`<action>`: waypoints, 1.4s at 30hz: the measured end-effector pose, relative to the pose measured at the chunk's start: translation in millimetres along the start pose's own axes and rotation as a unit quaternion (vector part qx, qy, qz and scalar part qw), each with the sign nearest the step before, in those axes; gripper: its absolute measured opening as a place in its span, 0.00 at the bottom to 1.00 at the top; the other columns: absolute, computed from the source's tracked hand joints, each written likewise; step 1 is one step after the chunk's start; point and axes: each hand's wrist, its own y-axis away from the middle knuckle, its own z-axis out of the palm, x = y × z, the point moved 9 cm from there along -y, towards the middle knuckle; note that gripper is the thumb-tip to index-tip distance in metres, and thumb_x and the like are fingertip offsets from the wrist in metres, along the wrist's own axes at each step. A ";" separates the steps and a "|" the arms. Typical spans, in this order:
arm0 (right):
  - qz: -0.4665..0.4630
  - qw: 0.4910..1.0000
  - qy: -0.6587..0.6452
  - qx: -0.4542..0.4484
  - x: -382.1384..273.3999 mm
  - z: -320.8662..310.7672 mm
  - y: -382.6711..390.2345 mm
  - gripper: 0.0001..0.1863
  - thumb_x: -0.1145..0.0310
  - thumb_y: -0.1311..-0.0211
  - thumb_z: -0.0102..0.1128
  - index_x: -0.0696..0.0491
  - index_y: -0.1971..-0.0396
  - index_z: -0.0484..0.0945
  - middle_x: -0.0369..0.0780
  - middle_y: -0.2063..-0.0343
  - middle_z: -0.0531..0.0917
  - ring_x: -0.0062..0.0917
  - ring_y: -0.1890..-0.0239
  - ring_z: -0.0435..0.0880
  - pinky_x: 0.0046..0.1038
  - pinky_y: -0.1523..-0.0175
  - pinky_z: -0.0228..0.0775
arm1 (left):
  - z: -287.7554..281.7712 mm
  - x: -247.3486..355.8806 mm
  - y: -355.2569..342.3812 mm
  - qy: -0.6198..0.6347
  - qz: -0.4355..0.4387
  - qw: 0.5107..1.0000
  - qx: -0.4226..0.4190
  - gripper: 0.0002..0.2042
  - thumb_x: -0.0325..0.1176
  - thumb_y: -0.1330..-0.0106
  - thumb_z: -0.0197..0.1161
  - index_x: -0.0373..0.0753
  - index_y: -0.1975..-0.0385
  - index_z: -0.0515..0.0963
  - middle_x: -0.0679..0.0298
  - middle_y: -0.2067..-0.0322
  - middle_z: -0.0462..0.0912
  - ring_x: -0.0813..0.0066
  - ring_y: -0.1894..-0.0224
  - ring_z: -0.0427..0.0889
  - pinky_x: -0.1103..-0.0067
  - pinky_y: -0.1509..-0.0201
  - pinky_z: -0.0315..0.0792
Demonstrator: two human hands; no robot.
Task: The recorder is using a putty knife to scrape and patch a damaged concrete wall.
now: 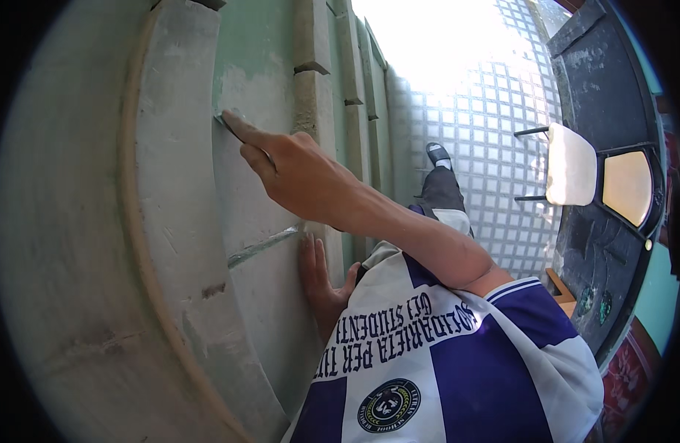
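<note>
Nearest the camera is the person's blue-and-white quartered shirt point(443, 354), with a round badge low on the chest. Just past its upper left edge, the left hand point(321, 284) lies flat against the plastered wall point(185, 184), its fingers point(310, 258) stretched out straight and together, holding nothing, their tips just under a slanting groove point(262, 247) cut in the wall's grey surface. Farther along the wall, above that groove, the right hand point(295, 170) reaches out from a bare forearm that crosses over the shirt; its fingers point(244, 133) are closed around a thin flat metal blade point(225, 122), the forefinger laid along it and pressing it onto the wall at the edge where grey plaster meets a patch of green paint point(255, 37). How much of the blade sits inside the hand cannot be told. To the right of the wall at this spot run stepped concrete mouldings point(310, 44). Well beyond the wall, far below, a foot in a dark sandal point(437, 153) stands on a floor of small pale square tiles point(495, 111), bright with sunlight, and farther right a white chair point(568, 166) stands beside a dark curved railing point(605, 88).
</note>
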 end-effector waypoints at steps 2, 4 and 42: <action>0.002 1.000 0.007 -0.007 1.4 0.6 -1.2 0.24 0.67 0.23 0.43 0.53 0.30 0.62 0.50 0.83 0.79 0.27 0.86 0.74 0.36 0.69 0.72 | -3.8 6.1 -2.8 -0.004 0.003 1.000 0.004 0.44 0.38 0.46 0.76 0.33 0.31 0.58 0.48 0.31 0.62 0.49 0.29 0.60 0.61 0.26 0.55; -0.018 1.000 -0.010 0.007 2.8 -0.2 -3.2 0.24 0.67 0.23 0.43 0.52 0.30 0.63 0.52 0.80 0.82 0.27 0.86 0.75 0.36 0.68 0.74 | -4.4 0.2 2.0 0.060 -0.068 0.996 0.005 0.53 0.38 0.52 0.80 0.30 0.29 0.52 0.44 0.31 0.61 0.49 0.27 0.58 0.62 0.25 0.52; -0.025 0.998 -0.020 0.049 5.5 3.0 -10.0 0.25 0.69 0.25 0.43 0.58 0.32 0.62 0.57 0.80 0.78 0.45 0.80 0.81 0.43 0.67 0.73 | -1.4 5.5 0.0 0.027 -0.056 0.998 -0.006 0.48 0.41 0.42 0.71 0.32 0.27 0.47 0.46 0.29 0.57 0.46 0.27 0.55 0.60 0.24 0.48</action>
